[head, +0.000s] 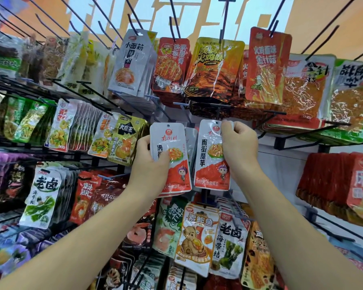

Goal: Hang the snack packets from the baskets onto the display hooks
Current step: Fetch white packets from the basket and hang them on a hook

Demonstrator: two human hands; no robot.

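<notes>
My left hand (150, 164) grips a small stack of white-and-red snack packets (172, 164), thumb across the front, held upright in front of the rack. My right hand (238, 143) pinches the top edge of a single matching white-and-red packet (210, 162) near its hang hole, just under a dark display hook (216, 114) in the middle row. Whether the hole sits on the hook I cannot tell. No basket is in view.
Hooks full of hanging snack packets surround the hands: red and orange packs (214, 68) above, green and yellow packs (61, 126) to the left, bear and kelp packs (197, 235) below. Bare black hooks (302, 135) jut out on the right, over a white back panel (281, 164).
</notes>
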